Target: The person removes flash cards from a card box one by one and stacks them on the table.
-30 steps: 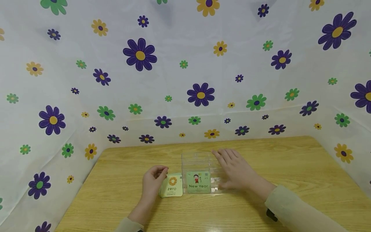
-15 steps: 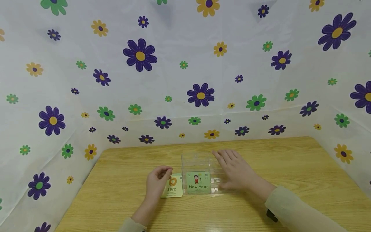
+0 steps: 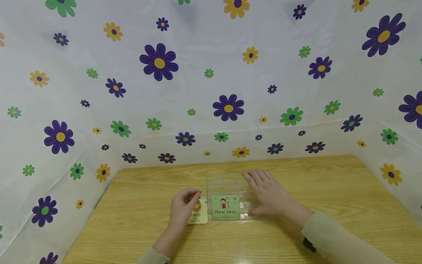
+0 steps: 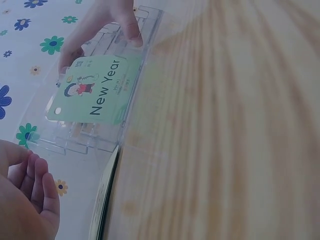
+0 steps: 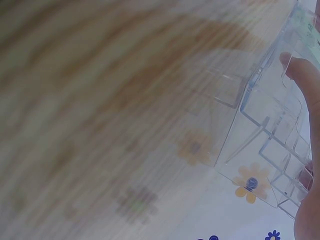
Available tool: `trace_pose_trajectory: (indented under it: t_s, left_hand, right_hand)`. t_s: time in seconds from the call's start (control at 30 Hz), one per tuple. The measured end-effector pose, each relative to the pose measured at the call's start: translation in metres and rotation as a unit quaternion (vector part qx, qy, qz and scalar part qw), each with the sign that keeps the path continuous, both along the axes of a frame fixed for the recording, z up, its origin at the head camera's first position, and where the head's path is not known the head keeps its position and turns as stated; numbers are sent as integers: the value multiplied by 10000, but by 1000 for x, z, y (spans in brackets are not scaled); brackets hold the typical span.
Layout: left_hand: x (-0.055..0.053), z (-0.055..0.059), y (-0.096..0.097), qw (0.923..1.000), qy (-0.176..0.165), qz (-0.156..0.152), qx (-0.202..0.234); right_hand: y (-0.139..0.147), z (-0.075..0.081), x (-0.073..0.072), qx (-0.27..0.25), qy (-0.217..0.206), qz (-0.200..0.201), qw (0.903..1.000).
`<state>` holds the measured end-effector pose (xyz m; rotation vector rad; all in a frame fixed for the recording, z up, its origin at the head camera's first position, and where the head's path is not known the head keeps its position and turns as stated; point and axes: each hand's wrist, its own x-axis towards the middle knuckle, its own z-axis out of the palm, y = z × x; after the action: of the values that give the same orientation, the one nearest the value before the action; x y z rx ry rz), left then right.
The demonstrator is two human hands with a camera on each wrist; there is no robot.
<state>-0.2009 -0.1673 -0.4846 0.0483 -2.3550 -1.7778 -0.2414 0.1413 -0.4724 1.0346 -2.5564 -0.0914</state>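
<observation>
A clear stepped plastic rack (image 3: 222, 180) stands on the table, with a green "New Year" card (image 3: 225, 207) in its front left slot. My right hand (image 3: 268, 192) grips the rack's right part, thumb at the front edge (image 5: 287, 59) and fingers toward the back. Left of the rack lies a small stack of cards, a yellow-green "zero" card (image 3: 202, 215) on top. My left hand (image 3: 182, 207) is over that stack and covers its left part. Its fingers (image 4: 37, 180) are loosely curled with the thumb near the index finger, and nothing shows between them.
The wooden table (image 3: 296, 242) extends around the rack on all sides. Behind it and at both sides hangs a white cloth (image 3: 197, 91) printed with purple, green and yellow flowers.
My left hand has moved right, toward the rack, and now hides more of the "zero" card. The right hand, the rack and the "New Year" card have stayed in place.
</observation>
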Motion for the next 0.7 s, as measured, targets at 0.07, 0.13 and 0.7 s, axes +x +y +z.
trace_pose_trajectory:
  t_s: [0.07,0.13,0.7]
  left_hand:
    - [1,1,2,10000,15,-43,-7]
    - [2,2,3,10000,46,-84,-25]
    - [1,4,17,9997,70,-225,99]
  right_hand:
    - [0,0,0,-5,2,1,10000]
    - [0,0,0,-17,6,5,10000]
    - [0,1,0,-3,-43,18,10000]
